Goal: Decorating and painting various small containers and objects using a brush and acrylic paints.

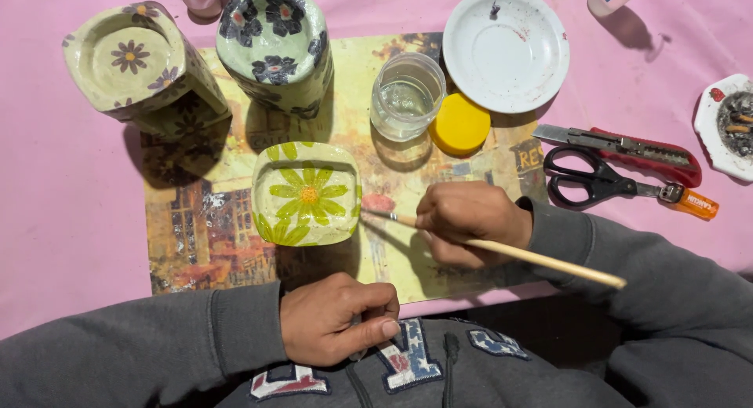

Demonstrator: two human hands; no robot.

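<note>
My right hand (pixel 468 222) grips a thin wooden paintbrush (pixel 533 257), whose bristle tip touches the right side of a square pot (pixel 307 194) covered in green and yellow flower paper. That pot stands upside down on a printed placemat (pixel 204 235). My left hand (pixel 339 318) rests closed against my chest, below the pot, and I cannot make out anything in it. Grey sleeves cover both arms.
Two more flower-papered pots (pixel 145 67) (pixel 274 43) stand at the back left. A glass jar of clear liquid (pixel 406 94), a yellow lid (pixel 460 125), a white saucer (pixel 506 49), scissors (pixel 594 179), a red utility knife (pixel 627 151), an orange lighter (pixel 694 204) and an ashtray (pixel 729 125) lie on the pink cloth.
</note>
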